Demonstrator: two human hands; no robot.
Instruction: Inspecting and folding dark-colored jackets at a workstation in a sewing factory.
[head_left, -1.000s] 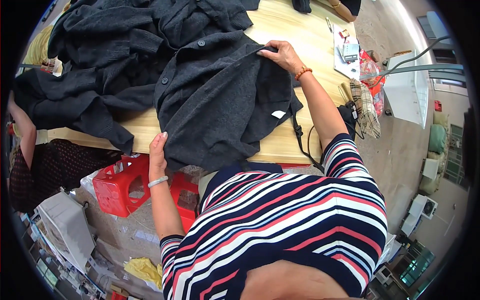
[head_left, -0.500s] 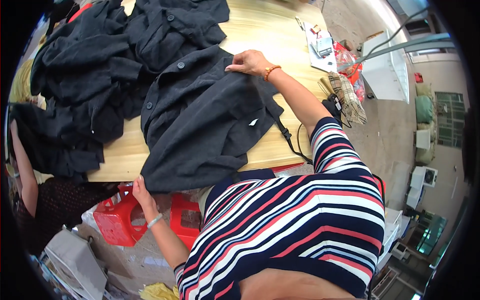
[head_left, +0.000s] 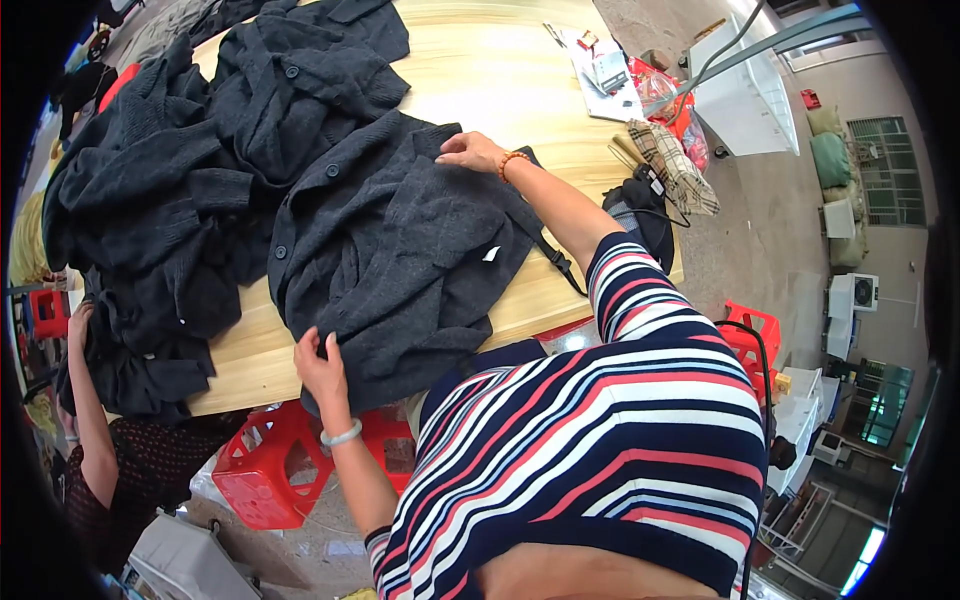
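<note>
Wooden desk [head_left: 500, 60] bearing a dark cardigan [head_left: 400, 240]: my left grip [head_left: 322, 375] lies parted at its near edge; whether my half-curled right grip [head_left: 478, 153] holds cloth, I cannot tell.

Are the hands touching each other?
No: a stretch of the dark garment lies between the left hand and the right hand.

The left hand [head_left: 323, 375], earlier pinching the charcoal cardigan [head_left: 400, 245], has opened at its lower-left edge; the cardigan's taut cloth has rumpled.
</note>
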